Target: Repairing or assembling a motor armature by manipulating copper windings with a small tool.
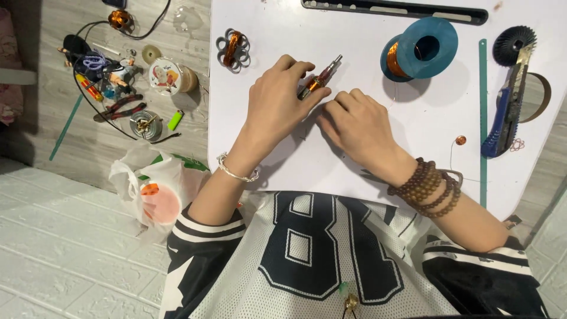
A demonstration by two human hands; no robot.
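Copper wire wound on the rod (319,79) looked light and easily kinked; your left hand (274,106) pinched its middle, your right hand (357,124) curled narrow beside it.

Left hand (276,106) fingers curled in closed grip; right hand (359,127) knuckled, fingertips down.

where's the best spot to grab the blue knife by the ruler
Grip the blue handle at its lower half, fingers across its narrow width, coming from above. The knife lies flat, and its bladed tip near the black gear is best avoided.
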